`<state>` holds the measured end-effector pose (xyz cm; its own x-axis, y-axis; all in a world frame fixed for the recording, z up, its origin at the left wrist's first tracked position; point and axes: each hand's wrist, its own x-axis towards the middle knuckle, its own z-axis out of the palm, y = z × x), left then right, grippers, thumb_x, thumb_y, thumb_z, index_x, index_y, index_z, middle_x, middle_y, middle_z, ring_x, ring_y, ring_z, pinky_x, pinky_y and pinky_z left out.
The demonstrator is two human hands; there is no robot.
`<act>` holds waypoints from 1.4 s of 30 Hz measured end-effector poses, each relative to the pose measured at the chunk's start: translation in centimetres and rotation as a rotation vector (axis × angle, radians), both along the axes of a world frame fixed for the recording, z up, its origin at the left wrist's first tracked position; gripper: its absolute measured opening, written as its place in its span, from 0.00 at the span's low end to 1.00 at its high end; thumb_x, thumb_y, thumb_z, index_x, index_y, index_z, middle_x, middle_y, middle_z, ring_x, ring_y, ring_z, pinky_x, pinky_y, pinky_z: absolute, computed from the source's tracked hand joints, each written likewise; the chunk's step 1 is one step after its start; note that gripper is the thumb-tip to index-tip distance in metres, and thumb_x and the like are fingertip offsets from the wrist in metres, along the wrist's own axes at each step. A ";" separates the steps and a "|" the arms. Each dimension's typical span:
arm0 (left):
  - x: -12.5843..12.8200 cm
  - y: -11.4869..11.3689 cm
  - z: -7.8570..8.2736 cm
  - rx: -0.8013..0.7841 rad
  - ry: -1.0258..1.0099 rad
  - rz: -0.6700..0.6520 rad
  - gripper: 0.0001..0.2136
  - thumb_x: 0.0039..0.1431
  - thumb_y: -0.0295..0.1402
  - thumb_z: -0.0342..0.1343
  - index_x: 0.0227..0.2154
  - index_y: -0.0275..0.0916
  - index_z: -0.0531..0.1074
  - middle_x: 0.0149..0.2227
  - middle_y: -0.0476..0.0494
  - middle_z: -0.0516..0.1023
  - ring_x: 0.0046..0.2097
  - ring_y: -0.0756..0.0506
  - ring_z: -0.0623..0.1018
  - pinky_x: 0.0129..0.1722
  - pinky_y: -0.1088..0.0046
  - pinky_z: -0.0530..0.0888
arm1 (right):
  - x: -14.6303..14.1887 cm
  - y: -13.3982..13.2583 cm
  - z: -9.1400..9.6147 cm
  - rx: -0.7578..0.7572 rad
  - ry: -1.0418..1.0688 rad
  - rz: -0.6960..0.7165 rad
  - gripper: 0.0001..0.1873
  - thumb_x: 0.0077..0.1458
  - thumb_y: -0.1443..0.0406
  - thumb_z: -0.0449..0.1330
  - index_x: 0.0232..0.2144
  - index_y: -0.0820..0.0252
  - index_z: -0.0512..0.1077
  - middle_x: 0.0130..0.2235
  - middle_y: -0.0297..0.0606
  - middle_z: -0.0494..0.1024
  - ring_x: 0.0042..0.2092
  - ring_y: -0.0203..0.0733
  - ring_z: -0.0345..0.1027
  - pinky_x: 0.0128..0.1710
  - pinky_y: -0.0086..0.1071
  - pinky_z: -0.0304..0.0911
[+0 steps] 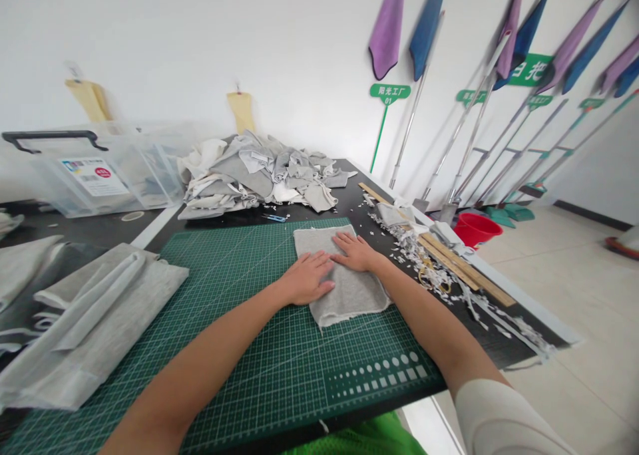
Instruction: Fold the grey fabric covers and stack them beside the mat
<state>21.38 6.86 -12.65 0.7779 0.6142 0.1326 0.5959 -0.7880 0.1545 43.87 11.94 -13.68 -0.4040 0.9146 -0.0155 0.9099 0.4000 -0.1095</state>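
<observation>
A grey piece of fabric (349, 294) with frayed pale edges lies flat on the green cutting mat (239, 269). My left hand (307, 279) rests palm down on its left part, fingers stretched out. Just beyond and to the right, my right hand (354, 252) presses flat on the upper part of the same cloth, fingers apart. Neither hand grips anything. Under the palms the cloth is hidden.
Folded grey cloth (110, 315) covers the mat's left side. Behind are a heap of fabric scraps (269, 169), a blue snipper (274, 217) and a clear plastic box (100, 175). Wooden rulers (449, 262) and shredded trimmings (399, 235) lie right; a red bucket (478, 231) stands beyond.
</observation>
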 end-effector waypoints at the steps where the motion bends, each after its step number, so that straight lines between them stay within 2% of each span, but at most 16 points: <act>1: 0.3 -0.3 0.2 -0.026 -0.011 -0.029 0.27 0.61 0.48 0.37 0.58 0.40 0.56 0.63 0.41 0.52 0.64 0.43 0.50 0.60 0.58 0.49 | 0.0 0.0 0.0 -0.002 -0.006 0.000 0.39 0.55 0.43 0.38 0.63 0.55 0.45 0.65 0.40 0.42 0.65 0.52 0.35 0.59 0.52 0.37; 4: 0.8 -0.8 0.6 -0.109 -0.033 -0.083 0.23 0.63 0.45 0.36 0.56 0.42 0.60 0.62 0.43 0.56 0.63 0.43 0.55 0.59 0.58 0.53 | 0.0 0.0 0.1 -0.003 -0.009 -0.001 0.40 0.55 0.42 0.38 0.63 0.56 0.44 0.65 0.41 0.42 0.65 0.52 0.35 0.59 0.52 0.37; 8: 0.6 -0.5 0.8 -0.259 -0.056 -0.184 0.18 0.62 0.41 0.41 0.50 0.47 0.68 0.58 0.49 0.63 0.62 0.43 0.58 0.60 0.55 0.51 | 0.0 -0.1 0.2 0.001 -0.001 -0.001 0.41 0.54 0.40 0.37 0.63 0.56 0.45 0.65 0.41 0.42 0.65 0.53 0.35 0.59 0.51 0.38; 11: 0.1 -0.2 1.3 -0.398 -0.101 -0.269 0.13 0.61 0.39 0.45 0.43 0.47 0.73 0.53 0.51 0.70 0.59 0.45 0.64 0.60 0.58 0.50 | 0.0 -0.1 0.2 0.000 -0.004 -0.004 0.42 0.53 0.40 0.37 0.63 0.55 0.45 0.65 0.41 0.42 0.65 0.53 0.35 0.59 0.50 0.38; 13: -0.2 -0.1 1.8 -0.484 -0.139 -0.287 0.12 0.59 0.39 0.49 0.39 0.45 0.75 0.48 0.50 0.75 0.54 0.46 0.69 0.59 0.63 0.53 | 0.1 -0.1 0.1 0.001 -0.007 -0.006 0.42 0.53 0.40 0.37 0.63 0.55 0.44 0.65 0.41 0.42 0.65 0.53 0.35 0.59 0.50 0.38; 15: -0.6 -0.2 2.5 -0.581 -0.159 -0.258 0.13 0.57 0.42 0.50 0.34 0.40 0.76 0.39 0.49 0.79 0.44 0.47 0.75 0.51 0.69 0.63 | 0.1 -0.1 0.1 0.003 -0.006 -0.004 0.42 0.53 0.39 0.36 0.63 0.55 0.44 0.65 0.40 0.42 0.65 0.53 0.35 0.59 0.51 0.38; 16: -0.8 -0.2 2.8 -0.632 -0.160 -0.231 0.15 0.57 0.43 0.49 0.31 0.38 0.76 0.33 0.48 0.80 0.38 0.48 0.77 0.44 0.72 0.67 | 0.1 -0.1 0.1 0.005 -0.003 -0.003 0.43 0.53 0.39 0.36 0.63 0.55 0.44 0.65 0.40 0.42 0.65 0.52 0.36 0.59 0.51 0.38; 18: -0.9 -0.5 3.3 -0.671 -0.168 -0.158 0.19 0.58 0.44 0.47 0.24 0.35 0.73 0.22 0.49 0.76 0.26 0.51 0.73 0.29 0.77 0.67 | 0.0 -0.1 0.0 0.009 0.002 0.001 0.43 0.53 0.39 0.35 0.63 0.55 0.44 0.65 0.40 0.42 0.65 0.52 0.36 0.59 0.52 0.38; 20: -0.9 -0.8 3.7 -0.551 -0.212 -0.071 0.18 0.57 0.43 0.47 0.19 0.35 0.68 0.17 0.51 0.71 0.21 0.53 0.68 0.24 0.78 0.62 | 0.0 -0.1 0.0 0.012 0.006 0.003 0.43 0.52 0.39 0.35 0.63 0.55 0.44 0.65 0.40 0.42 0.65 0.52 0.36 0.59 0.52 0.39; 24: -0.4 -1.4 4.2 -0.196 -0.156 0.017 0.13 0.52 0.40 0.51 0.20 0.36 0.67 0.20 0.51 0.70 0.25 0.52 0.68 0.26 0.77 0.60 | 0.1 -0.1 0.1 0.016 0.003 0.004 0.43 0.52 0.39 0.35 0.63 0.56 0.45 0.65 0.40 0.43 0.65 0.53 0.36 0.59 0.51 0.39; 26: -0.2 -1.9 4.7 -0.143 -0.029 0.004 0.13 0.49 0.44 0.54 0.26 0.38 0.68 0.25 0.50 0.73 0.28 0.49 0.70 0.28 0.75 0.61 | 0.1 -0.1 0.0 0.016 0.004 0.008 0.43 0.52 0.39 0.35 0.63 0.56 0.45 0.65 0.41 0.43 0.65 0.53 0.36 0.59 0.51 0.39; 29: 0.1 -3.0 5.7 -0.136 0.131 -0.025 0.24 0.43 0.55 0.54 0.37 0.41 0.67 0.35 0.46 0.75 0.34 0.44 0.74 0.31 0.71 0.65 | 0.2 0.0 -0.1 0.014 0.005 0.010 0.43 0.53 0.39 0.36 0.63 0.56 0.45 0.65 0.40 0.43 0.65 0.53 0.36 0.59 0.51 0.38; 31: 0.4 -3.9 6.1 -0.142 0.209 -0.043 0.30 0.41 0.58 0.53 0.42 0.40 0.64 0.38 0.43 0.75 0.37 0.40 0.75 0.32 0.68 0.67 | 0.2 0.0 -0.1 0.014 0.005 0.008 0.43 0.53 0.39 0.36 0.63 0.55 0.45 0.65 0.40 0.43 0.65 0.53 0.36 0.59 0.51 0.38; 34: 0.8 -4.7 6.1 -0.098 0.300 -0.032 0.26 0.44 0.50 0.54 0.44 0.38 0.63 0.39 0.40 0.75 0.38 0.38 0.76 0.33 0.65 0.69 | 0.2 0.1 -0.2 0.013 0.009 0.009 0.43 0.53 0.39 0.36 0.63 0.55 0.45 0.65 0.40 0.43 0.65 0.53 0.36 0.59 0.51 0.38; 38: 0.9 -4.8 5.6 -0.063 0.354 0.052 0.17 0.50 0.35 0.49 0.44 0.37 0.62 0.39 0.38 0.75 0.38 0.39 0.76 0.33 0.66 0.70 | 0.3 0.0 -0.1 0.014 0.010 0.017 0.43 0.53 0.39 0.36 0.63 0.56 0.45 0.65 0.40 0.43 0.65 0.53 0.36 0.59 0.51 0.38; 42: 0.5 -4.4 5.7 -0.053 0.369 0.105 0.14 0.51 0.30 0.47 0.43 0.36 0.61 0.40 0.36 0.75 0.39 0.39 0.76 0.33 0.66 0.71 | 0.3 0.0 -0.1 0.020 0.002 0.021 0.43 0.53 0.39 0.36 0.63 0.56 0.45 0.65 0.41 0.43 0.64 0.53 0.37 0.59 0.50 0.38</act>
<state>21.87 2.43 -6.91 0.7000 0.6915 -0.1785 0.6960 -0.7166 -0.0467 44.16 11.97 -13.80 -0.4229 0.9062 0.0038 0.9012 0.4210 -0.1029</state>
